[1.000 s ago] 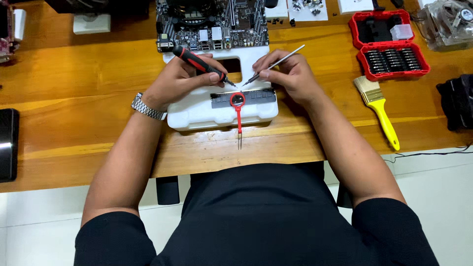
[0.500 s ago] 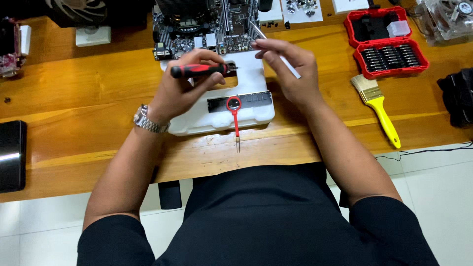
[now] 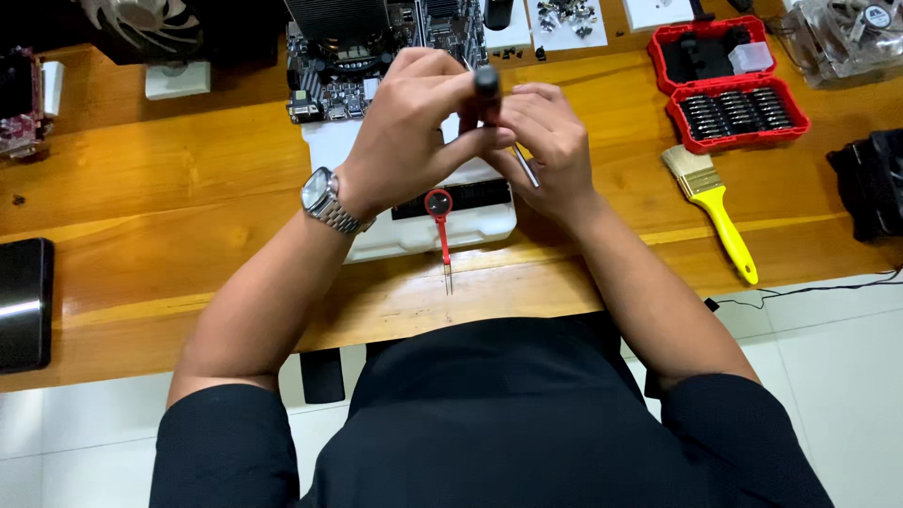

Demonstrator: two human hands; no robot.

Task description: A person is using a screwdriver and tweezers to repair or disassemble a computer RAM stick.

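Both hands are meeting over the middle of the wooden table (image 3: 141, 179), just in front of the motherboard (image 3: 357, 56) sitting at the far edge. The left hand (image 3: 414, 132), with a silver wristwatch (image 3: 320, 198) on its wrist, is curling its fingers around a screwdriver (image 3: 487, 89), whose dark handle end is poking up between the two hands. The right hand (image 3: 550, 141) is pressing in against the left, fingers bent and pinching slim metal tweezers (image 3: 525, 169), whose thin tip is slanting down below the knuckles. Whether the right fingers are also touching the screwdriver, I cannot tell; the hands are overlapping too tightly.

Under the hands, a white tray (image 3: 404, 235) is lying on the table with a dark strip across it, and a red-handled tool (image 3: 442, 235) is lying from the tray over its near edge onto the wood, tip pointing at the person.

Out toward the right edge, an open red bit case (image 3: 734, 85) is showing rows of dark bits, and a yellow-handled brush (image 3: 720, 212) is lying just in front of it, bristles toward the case. A black object (image 3: 870, 183) is sitting at the right edge. At the near left edge, a dark flat device (image 3: 23, 301) is resting. At the far left corner, part of a fan (image 3: 122, 19) is showing. Small white cards with screws (image 3: 564, 19) are lying at the far edge, right of the motherboard.
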